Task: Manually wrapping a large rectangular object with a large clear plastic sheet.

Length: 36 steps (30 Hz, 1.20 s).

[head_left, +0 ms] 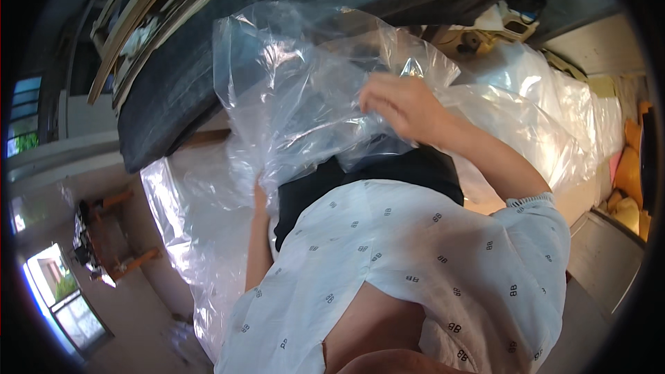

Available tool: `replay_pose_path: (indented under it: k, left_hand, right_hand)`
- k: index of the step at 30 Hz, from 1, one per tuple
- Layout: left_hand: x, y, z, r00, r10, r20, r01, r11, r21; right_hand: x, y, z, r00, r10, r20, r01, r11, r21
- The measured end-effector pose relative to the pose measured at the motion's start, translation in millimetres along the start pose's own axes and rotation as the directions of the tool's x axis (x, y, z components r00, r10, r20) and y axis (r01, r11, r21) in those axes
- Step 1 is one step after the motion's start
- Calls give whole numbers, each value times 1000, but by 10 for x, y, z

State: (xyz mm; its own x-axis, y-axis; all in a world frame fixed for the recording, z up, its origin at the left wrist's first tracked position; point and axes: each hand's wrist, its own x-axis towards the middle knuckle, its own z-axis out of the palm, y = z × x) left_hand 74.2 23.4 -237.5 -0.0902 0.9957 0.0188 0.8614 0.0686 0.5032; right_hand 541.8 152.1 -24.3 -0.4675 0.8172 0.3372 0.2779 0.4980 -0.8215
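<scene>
A large crumpled sheet of clear plastic (277,90) spreads in front of me and over part of my lap. My right hand (405,107) is raised over its right part, fingers curled and pressed together. Slight motion blur and the curled fingers keep me from making out what is pinched in them. My left hand (259,190) is low at the sheet's left edge, against the plastic. Folds cover most of it, so its fingers are hidden.
More clear plastic (554,125) is heaped to the right, and another length (187,221) hangs down on the left. A long dark padded piece (228,48) curves across the far side. At left are a wooden stool-like frame (114,235) and a bright window (66,298).
</scene>
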Motion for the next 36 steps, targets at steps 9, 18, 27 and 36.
replay_pose_path:
  k: [9, 18, 27, 36]
  left_hand:
    - [1206, 1632, -1470, 988, 55, 145, -104, 928, 357]
    - [2461, 3846, -1325, 560, 755, 341, -693, 652, -307]
    - [2736, 4156, -1253, 440, 722, 534, -595, 679, -429]
    - [2613, 4629, -1358, 346, 933, -98, -825, 252, -505]
  right_hand:
    - [-363, -445, 20, 976, -93, 199, 145, 953, -267]
    - [-646, -574, -9, 982, -14, 190, 76, 943, -323]
    - [-967, -444, -187, 992, 119, 51, -99, 950, -297]
    - [-961, -37, -995, 953, 62, -298, -126, 972, -201]
